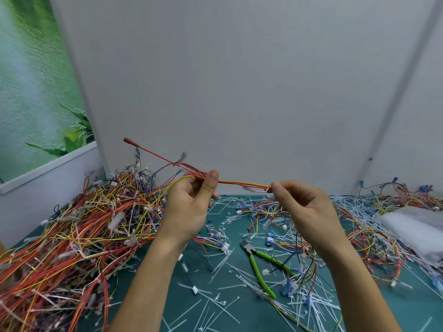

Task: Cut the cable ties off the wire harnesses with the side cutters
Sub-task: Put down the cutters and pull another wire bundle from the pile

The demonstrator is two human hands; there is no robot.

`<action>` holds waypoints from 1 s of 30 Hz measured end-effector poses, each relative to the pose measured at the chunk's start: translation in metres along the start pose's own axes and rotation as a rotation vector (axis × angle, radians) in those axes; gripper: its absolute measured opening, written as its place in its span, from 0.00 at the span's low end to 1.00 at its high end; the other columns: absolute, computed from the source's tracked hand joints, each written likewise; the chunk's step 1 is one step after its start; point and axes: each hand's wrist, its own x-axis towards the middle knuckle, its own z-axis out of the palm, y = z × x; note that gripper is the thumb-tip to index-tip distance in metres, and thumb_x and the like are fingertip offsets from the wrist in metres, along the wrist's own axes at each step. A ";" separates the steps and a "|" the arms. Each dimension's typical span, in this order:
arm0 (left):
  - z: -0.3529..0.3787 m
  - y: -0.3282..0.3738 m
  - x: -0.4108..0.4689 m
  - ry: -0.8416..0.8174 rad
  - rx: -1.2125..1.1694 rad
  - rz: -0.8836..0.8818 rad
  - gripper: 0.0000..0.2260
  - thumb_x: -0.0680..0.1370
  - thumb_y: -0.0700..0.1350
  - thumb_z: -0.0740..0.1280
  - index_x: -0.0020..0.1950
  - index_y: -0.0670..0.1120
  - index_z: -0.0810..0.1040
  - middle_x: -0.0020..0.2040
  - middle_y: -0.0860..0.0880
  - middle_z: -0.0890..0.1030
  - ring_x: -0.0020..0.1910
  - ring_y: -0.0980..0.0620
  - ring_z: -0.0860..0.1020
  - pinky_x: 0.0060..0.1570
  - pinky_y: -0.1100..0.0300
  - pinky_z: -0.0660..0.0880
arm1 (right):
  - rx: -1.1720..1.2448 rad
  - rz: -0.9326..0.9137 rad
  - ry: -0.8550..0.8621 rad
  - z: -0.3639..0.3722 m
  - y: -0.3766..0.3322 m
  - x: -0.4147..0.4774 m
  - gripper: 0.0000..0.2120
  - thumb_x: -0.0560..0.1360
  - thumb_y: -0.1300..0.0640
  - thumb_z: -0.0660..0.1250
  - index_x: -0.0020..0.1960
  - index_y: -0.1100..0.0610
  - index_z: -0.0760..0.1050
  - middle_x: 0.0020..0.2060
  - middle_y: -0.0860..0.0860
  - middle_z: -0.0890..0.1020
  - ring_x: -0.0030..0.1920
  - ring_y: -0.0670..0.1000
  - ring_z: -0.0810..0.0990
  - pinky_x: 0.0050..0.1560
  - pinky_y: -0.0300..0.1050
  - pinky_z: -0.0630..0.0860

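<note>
Wire harness (pixel 239 182), head view only: a thin bundle of red, orange and yellow leads, held up in the air over the green mat (pixel 242 315), mid-frame, strung between your hands. Your left hand (pixel 189 207) pinches mid-bundle, thumb against fingers. Your right hand (pixel 302 207) pinches the near end between thumb and forefinger tips. The long axis runs roughly 9-to-3, and the free part past your left hand rises toward 10 o'clock, ending in a red terminal (pixel 128 140). Judged light and limp, straight only under your pull, so grip close on either side of a tie. A blurred pale tag (pixel 182 156) sits at 11 o'clock of your left thumb; can't tell if it's a tie. Side cutters (pixel 260 267) lie free on the mat at 5 o'clock of your left hand, nose toward 11, green handles toward 5. The harness pile (pixel 72 236) sits at 8 o'clock, with cut ties (pixel 215 305) scattered at 6.
</note>
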 end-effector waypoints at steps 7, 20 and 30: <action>0.004 0.007 -0.001 -0.020 -0.101 -0.017 0.14 0.79 0.59 0.68 0.47 0.50 0.85 0.44 0.46 0.86 0.40 0.49 0.82 0.36 0.60 0.78 | -0.041 0.109 0.160 -0.006 0.010 0.006 0.11 0.76 0.40 0.71 0.44 0.44 0.88 0.34 0.53 0.84 0.36 0.44 0.76 0.38 0.34 0.72; -0.003 0.010 0.000 -0.012 -0.215 -0.157 0.16 0.74 0.54 0.74 0.50 0.41 0.85 0.43 0.41 0.87 0.35 0.47 0.84 0.34 0.61 0.79 | -0.052 0.179 0.210 -0.008 0.021 0.008 0.15 0.80 0.44 0.69 0.44 0.52 0.88 0.21 0.41 0.64 0.22 0.41 0.61 0.25 0.28 0.59; -0.006 0.014 0.002 0.054 -0.317 -0.238 0.10 0.82 0.45 0.66 0.54 0.39 0.81 0.40 0.36 0.86 0.30 0.46 0.83 0.29 0.61 0.78 | 0.028 0.176 0.084 -0.010 0.015 0.007 0.10 0.78 0.41 0.69 0.50 0.44 0.86 0.30 0.51 0.72 0.32 0.48 0.67 0.35 0.40 0.62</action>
